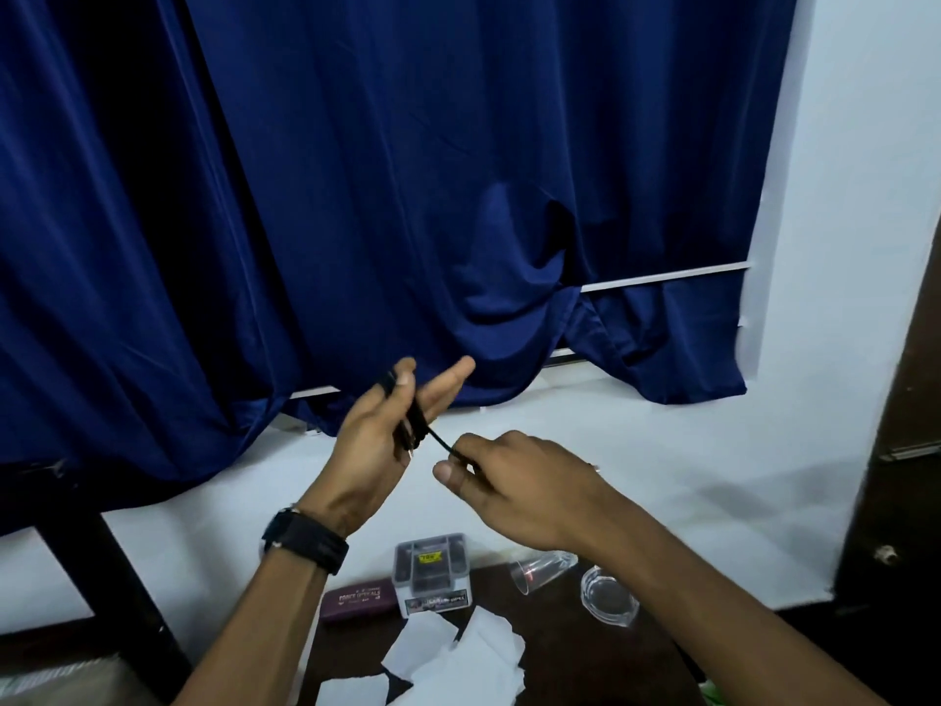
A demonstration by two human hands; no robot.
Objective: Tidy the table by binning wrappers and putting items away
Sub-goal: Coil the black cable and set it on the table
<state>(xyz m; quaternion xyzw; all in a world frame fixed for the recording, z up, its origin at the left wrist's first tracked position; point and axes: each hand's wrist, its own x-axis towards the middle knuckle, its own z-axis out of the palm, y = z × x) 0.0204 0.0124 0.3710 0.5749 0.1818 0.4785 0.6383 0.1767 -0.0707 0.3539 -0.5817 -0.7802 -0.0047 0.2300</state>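
Note:
Both hands are raised above the table, in front of the blue curtain. A black cable (416,422) is coiled around the fingers of my left hand (379,445), whose index finger points up. My right hand (514,489) pinches the free end of the cable just to the right, pulled taut. Below on the dark table (657,649) lie several white paper scraps (458,659), a clear box with a yellow label (433,573), a maroon spectacle case (359,598), a clear plastic cup on its side (540,570) and a glass ashtray (608,598).
A dark blue curtain (356,196) hangs over a white ledge (611,425) behind the table. A dark wooden frame (112,552) stands at the left. A brown door (901,476) is at the right edge. A black watch is on my left wrist.

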